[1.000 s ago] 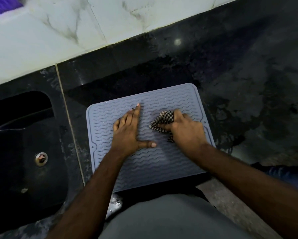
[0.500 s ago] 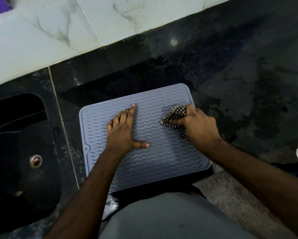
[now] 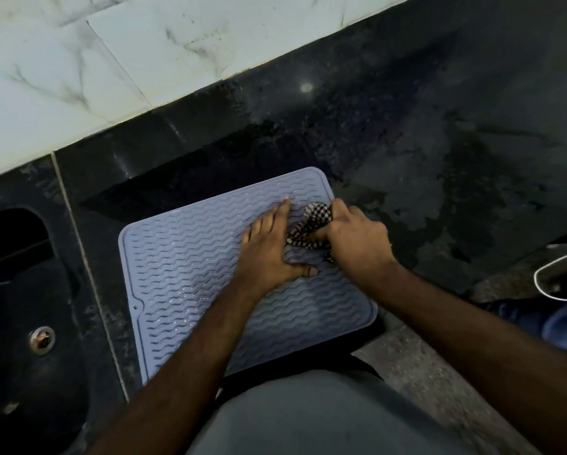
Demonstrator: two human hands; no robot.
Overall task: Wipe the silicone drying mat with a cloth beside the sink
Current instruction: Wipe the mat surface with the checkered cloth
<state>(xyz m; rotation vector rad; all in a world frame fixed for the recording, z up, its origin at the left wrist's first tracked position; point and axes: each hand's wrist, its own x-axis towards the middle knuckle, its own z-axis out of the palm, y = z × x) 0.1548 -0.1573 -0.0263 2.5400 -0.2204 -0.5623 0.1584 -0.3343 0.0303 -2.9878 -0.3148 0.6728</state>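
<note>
Pressing down flat, your left hand [image 3: 269,247] lies on the silicone drying mat [image 3: 190,277] with its fingers straight and its thumb stuck out to the side. That grip is wide and holds nothing. Your right hand [image 3: 357,241] is just beside it, and its grip is closed tight around a bunched-up checked cloth [image 3: 310,224]. The cloth is black and white and sits on the mat near the far right corner, between your two hands. It touches the side of your left hand.

The mat is light blue-grey with wavy ridges and a raised rim. It lies flat on the dark stone worktop [image 3: 407,133], just beside the black sink [image 3: 22,323] on your left. The near edge of the mat hangs a little over the front of the worktop. You can see the round drain [image 3: 42,338] at the bottom of the sink. Wet patches show on the worktop to the right of the mat. White marble-look tiles [image 3: 144,44] run along the back wall.
</note>
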